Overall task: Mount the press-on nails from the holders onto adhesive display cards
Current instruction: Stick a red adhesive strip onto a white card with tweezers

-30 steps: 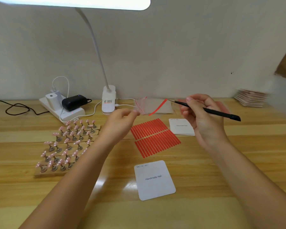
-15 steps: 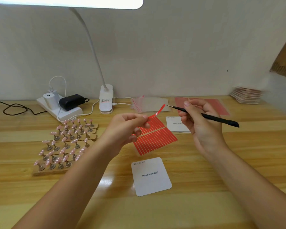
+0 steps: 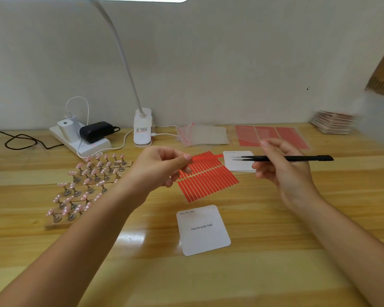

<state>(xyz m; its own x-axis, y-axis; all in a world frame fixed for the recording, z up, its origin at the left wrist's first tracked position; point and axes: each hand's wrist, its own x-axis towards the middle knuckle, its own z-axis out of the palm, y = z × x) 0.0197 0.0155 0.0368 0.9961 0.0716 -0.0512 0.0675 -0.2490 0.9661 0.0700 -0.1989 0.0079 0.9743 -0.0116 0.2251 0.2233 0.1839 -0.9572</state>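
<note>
My left hand (image 3: 162,167) pinches one end of a red adhesive strip (image 3: 206,157), held level above the red strip sheet (image 3: 208,182). My right hand (image 3: 282,167) grips black tweezers (image 3: 282,158), tips pointing left, just clear of the strip's free end. A white "Handmade Nail" card (image 3: 203,230) lies on the table in front. Several pink press-on nails on metal holders (image 3: 87,187) stand in rows on wooden blocks at the left. Another white card (image 3: 237,162) lies behind the tweezers.
A lamp base (image 3: 143,129) and a power strip with chargers (image 3: 80,138) stand at the back left. Clear bags (image 3: 202,135), red sheets (image 3: 271,136) and a card stack (image 3: 333,121) lie along the back. The wall is close behind.
My left hand has taken over the red strip and now holds it level. The tweezers have let go of it and turned horizontal. The camera has tilted down a little.
</note>
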